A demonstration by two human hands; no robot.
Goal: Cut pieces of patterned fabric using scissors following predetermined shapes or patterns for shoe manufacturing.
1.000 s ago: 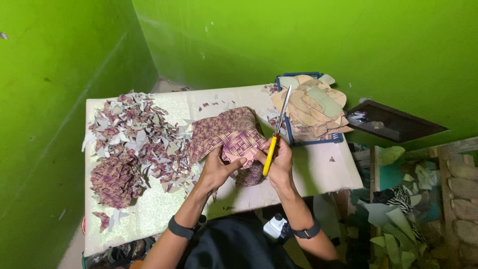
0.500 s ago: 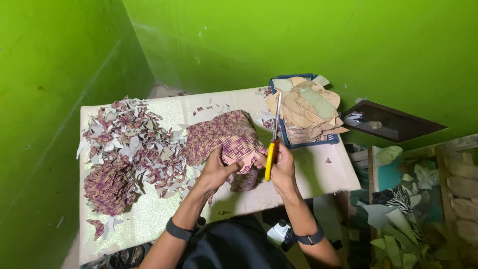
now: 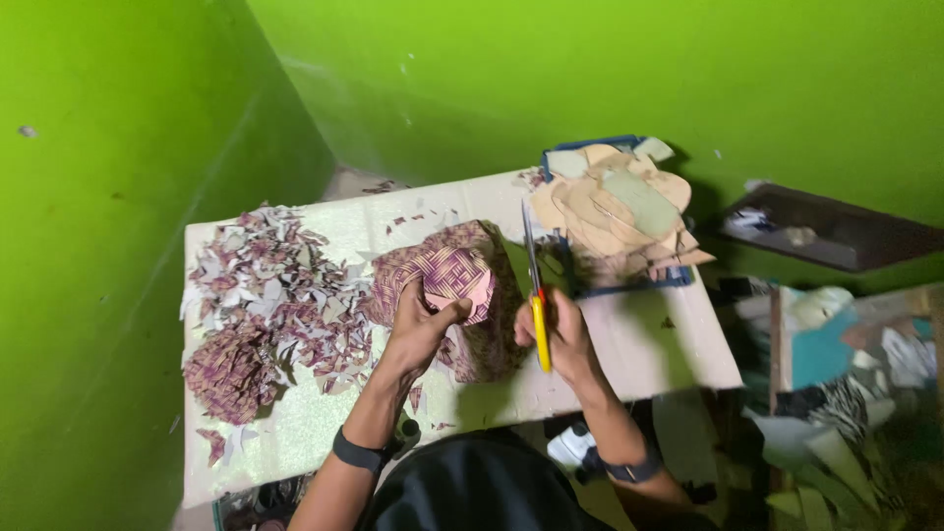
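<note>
Patterned fabric [image 3: 447, 280], a maroon-and-pink printed piece, lay near the middle of the pale table [image 3: 639, 344], and the one head view showed the left hand [image 3: 418, 329] closed on its pink-backed edge, thumb on top, lifting it off the bundle beneath. The right hand [image 3: 560, 334] was wrapped around the yellow handles of one pair of scissors [image 3: 534, 285], blades pointing away and standing just right of the cloth, not yet biting it. To cut cleanly, I judged the left hand should keep the edge taut and flat. Counted: one pair of scissors, one blue tray [image 3: 629, 285] of tan templates, one heap of cut scraps [image 3: 270, 295], too many to number.
</note>
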